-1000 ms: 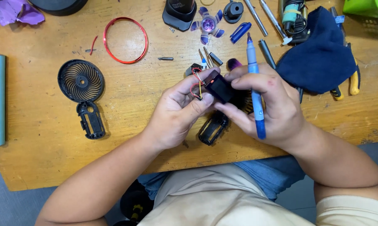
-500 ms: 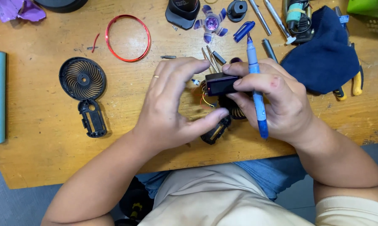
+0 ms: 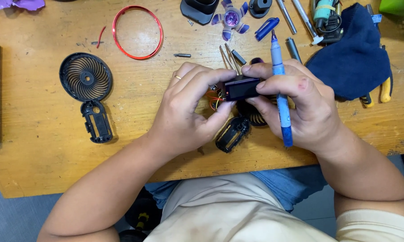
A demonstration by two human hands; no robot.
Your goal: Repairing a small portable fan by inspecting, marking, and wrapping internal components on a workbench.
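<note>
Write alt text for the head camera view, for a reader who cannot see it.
Seen from above, a left hand and a right hand pinch a small dark block with red and yellow wires over a wooden table; the right hand also holds a blue pen. Around them lie a black fan grille, a red ring and a dark blue cloth.

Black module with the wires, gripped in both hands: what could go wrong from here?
1. Thin red and yellow wires bend under the left hand beside the black module; a tug might snap them.
2. The right hand also holds a blue pen, so its grip may slip.
3. The housing lies near the table edge and could get knocked off.
</note>
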